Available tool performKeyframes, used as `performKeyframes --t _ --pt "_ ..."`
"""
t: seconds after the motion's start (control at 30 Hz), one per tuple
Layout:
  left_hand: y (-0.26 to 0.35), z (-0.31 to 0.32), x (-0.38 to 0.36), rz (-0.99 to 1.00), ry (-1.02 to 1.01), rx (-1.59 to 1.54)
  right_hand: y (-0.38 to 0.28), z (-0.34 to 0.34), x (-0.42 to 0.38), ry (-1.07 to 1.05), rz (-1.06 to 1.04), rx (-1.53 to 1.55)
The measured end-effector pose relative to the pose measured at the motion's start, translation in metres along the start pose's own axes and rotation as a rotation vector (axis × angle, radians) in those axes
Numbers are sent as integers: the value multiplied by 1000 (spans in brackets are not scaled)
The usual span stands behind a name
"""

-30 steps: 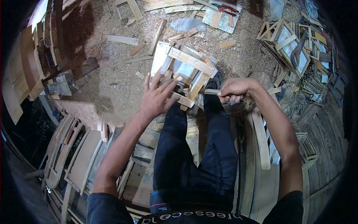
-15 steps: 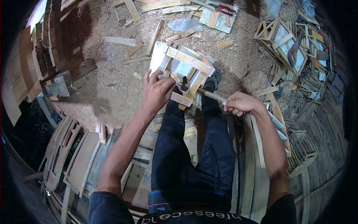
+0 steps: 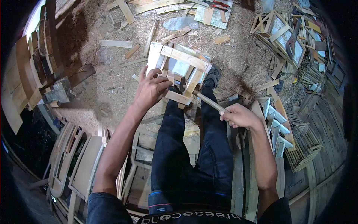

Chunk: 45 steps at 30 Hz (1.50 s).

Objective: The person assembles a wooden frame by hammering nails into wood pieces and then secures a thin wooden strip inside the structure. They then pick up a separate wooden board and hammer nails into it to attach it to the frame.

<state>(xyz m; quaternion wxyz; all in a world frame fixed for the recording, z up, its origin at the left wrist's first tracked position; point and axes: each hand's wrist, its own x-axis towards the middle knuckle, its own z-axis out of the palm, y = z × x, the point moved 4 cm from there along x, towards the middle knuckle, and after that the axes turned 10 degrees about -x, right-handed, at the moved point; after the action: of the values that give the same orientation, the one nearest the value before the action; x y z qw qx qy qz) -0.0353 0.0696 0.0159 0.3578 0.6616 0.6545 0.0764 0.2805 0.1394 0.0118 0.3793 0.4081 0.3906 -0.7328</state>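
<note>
My right hand [image 3: 240,116] is closed around the wooden handle of a hammer [image 3: 210,102]. The hammer's dark head lies over the near part of a small wooden frame [image 3: 188,59], which is built of pale strips and sits tilted in front of my feet. At the frame's near left side is my left hand [image 3: 151,89], fingers bent, with the thumb and index tips close to the near strip [image 3: 178,98]. What those fingertips pinch is too small or hidden to make out.
Sawdust and offcuts [image 3: 117,43] cover the ground ahead. Red-handled pliers [image 3: 220,5] lie on a board at the top. To the right, a handsaw [image 3: 292,41] rests on a framed wooden piece [image 3: 278,33]. White angled pieces [image 3: 278,127] stand beside my right forearm.
My left hand has shifted left, its fingertips drawing back from the frame's middle. My right hand has come lower and nearer, and the hammer handle now slants more steeply.
</note>
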Motion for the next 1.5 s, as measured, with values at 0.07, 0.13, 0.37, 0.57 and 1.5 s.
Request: performKeyframes --t 0.07,0.13,0.37,0.57,1.5 --pt "-1 0 0 4 -14 11 2 2 -2 8 -11 -6" --pt "-1 -1 0 7 -27 22 3 2 -2 16 -21 -14" --pt "0 -2 1 7 -67 26 -1 7 -3 12 -26 2" --pt "-2 -1 0 6 -68 22 -3 8 -8 33 -37 -26" --pt "-3 -6 6 52 -83 43 -2 17 -21 104 -34 -43"
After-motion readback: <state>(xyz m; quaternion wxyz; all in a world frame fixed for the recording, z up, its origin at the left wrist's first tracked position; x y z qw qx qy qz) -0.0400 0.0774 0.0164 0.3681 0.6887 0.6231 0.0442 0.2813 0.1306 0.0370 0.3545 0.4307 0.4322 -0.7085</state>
